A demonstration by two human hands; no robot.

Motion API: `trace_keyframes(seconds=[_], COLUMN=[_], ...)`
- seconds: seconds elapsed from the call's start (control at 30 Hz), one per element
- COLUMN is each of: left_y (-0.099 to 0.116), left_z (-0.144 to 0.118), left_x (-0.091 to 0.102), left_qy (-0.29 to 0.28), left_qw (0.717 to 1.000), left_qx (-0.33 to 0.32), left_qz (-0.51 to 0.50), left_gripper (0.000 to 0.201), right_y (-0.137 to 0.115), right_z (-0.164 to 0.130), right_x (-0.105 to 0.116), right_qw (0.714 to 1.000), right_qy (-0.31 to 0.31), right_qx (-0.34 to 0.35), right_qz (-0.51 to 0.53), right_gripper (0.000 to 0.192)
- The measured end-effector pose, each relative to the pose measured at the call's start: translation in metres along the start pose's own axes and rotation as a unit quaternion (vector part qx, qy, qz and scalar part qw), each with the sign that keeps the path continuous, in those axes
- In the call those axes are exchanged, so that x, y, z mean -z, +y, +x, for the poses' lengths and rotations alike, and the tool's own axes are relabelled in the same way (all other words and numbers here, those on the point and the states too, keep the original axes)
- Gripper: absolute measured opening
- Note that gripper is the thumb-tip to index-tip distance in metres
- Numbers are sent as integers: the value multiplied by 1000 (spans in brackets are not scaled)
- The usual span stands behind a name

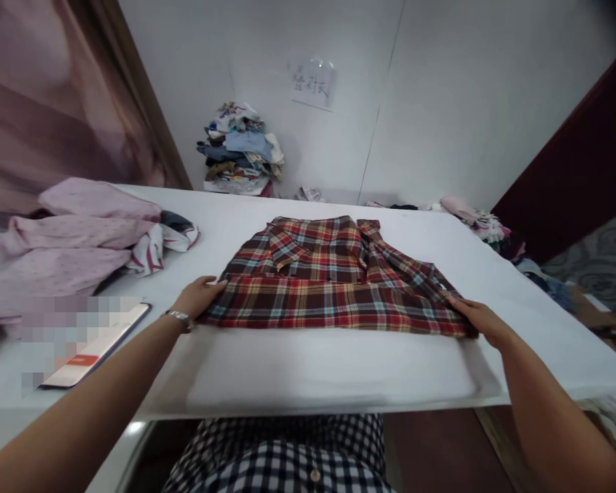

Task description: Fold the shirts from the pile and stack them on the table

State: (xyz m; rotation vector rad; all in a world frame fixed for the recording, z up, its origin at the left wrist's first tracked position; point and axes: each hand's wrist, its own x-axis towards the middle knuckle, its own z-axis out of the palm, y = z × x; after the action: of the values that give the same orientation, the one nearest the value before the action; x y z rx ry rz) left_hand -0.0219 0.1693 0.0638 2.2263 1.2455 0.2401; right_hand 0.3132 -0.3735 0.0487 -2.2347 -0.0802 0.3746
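Observation:
A red, brown and yellow plaid shirt (313, 301) lies partly folded on the white table, with a straight fold along its near side. One short folded piece rests on its upper left part, and a sleeve slants down its right side. My left hand (201, 296), with a silver watch on the wrist, is closed on the left end of the near fold. At the opposite end, my right hand (480, 318) grips the right corner, its fingers over the cloth and partly hidden by it.
Pink clothes (77, 253) lie heaped on the left of the white table (339, 370), with a phone-like device (100, 349), partly pixelated, near them. A tall clothes pile (244, 150) stands behind the far edge. More clothes (485, 222) lie along the right edge.

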Motion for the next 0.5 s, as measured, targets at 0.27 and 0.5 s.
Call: trace_keyframes(seconds=[0.27,0.5], left_y=[28,23], left_z=[11,24], left_x=[0,-14], left_qy=[22,24], left_qw=[996,997], left_qx=[-81,-52], left_qz=[4,46], left_gripper=[37,43], right_y=[-20,1], right_z=[16,30], right_x=[-29,-42], right_qw=[994,985], right_qy=[97,134], right_qx=[53,61], right_qz=[-14,-93], right_gripper=[30,28])
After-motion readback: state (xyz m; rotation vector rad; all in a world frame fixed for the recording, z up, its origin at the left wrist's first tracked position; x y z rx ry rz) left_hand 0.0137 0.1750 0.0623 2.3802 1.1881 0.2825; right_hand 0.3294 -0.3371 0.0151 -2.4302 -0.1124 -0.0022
